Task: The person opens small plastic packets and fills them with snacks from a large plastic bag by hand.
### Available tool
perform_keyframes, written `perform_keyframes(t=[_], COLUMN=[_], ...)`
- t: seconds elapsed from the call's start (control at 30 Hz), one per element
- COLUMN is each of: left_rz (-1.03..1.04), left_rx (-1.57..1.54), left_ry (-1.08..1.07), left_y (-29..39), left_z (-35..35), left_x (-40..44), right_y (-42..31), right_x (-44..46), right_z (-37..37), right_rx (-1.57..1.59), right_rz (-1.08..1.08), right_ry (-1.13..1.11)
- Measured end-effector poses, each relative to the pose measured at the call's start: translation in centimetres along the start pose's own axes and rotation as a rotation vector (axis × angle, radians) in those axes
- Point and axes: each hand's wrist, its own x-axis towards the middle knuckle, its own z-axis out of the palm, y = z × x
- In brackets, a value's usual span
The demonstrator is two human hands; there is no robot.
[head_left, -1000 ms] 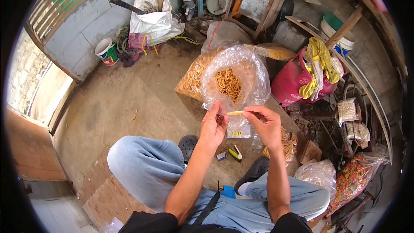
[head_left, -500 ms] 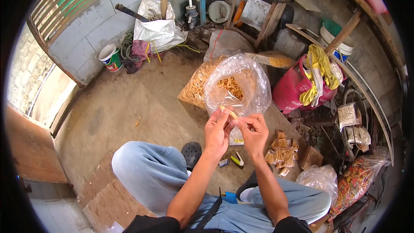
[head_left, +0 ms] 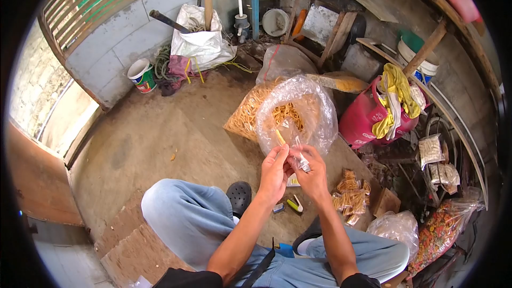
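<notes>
Small clear bag (head_left: 289,133) and its setting: in both hands, raised above the concrete floor (head_left: 133,138) before the seated person's spread knees, which leave room for the forearms.
Large clear sack (head_left: 326,112): rests on the floor just beyond the hands, holding brown stick snacks (head_left: 288,116); its mouth gapes upward, likely so the contents can be reached.
Left hand (head_left: 273,173): fingertips pinched at the lower end of a yellow strip (head_left: 280,137), probably to steady it.
Right hand (head_left: 311,175): fingers bent around gathered film of the small clear bag, a light grip that suits thin plastic.
Filled packets (head_left: 352,197): piled on the person's right, apparently out of the arms' way.
Green-and-white tool (head_left: 294,205): stapler-like, lying between the shoes, presumably for easy reach.
Blue-and-white box (head_left: 278,208): just beside that tool, perhaps because they belong together.
Yellow strip: juts upward past the left fingertips; whether inside the film or against it, I cannot tell.
</notes>
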Motion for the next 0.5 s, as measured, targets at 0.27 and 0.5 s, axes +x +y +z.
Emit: perform_keyframes(t=[0.27,0.5], left_rz=[-0.037,-0.072], left_rx=[0.014,0.039], left_ry=[0.016,-0.056], left_y=[0.2,1.3], left_z=[0.4,0.0], left_x=[-0.2,-0.1], right_y=[-0.2,0.2], right_x=[-0.1,0.3], right_z=[0.7,0.6], right_rx=[-0.148,-0.109], right_rz=[-0.133,-0.21], right_ry=[0.184,0.152])
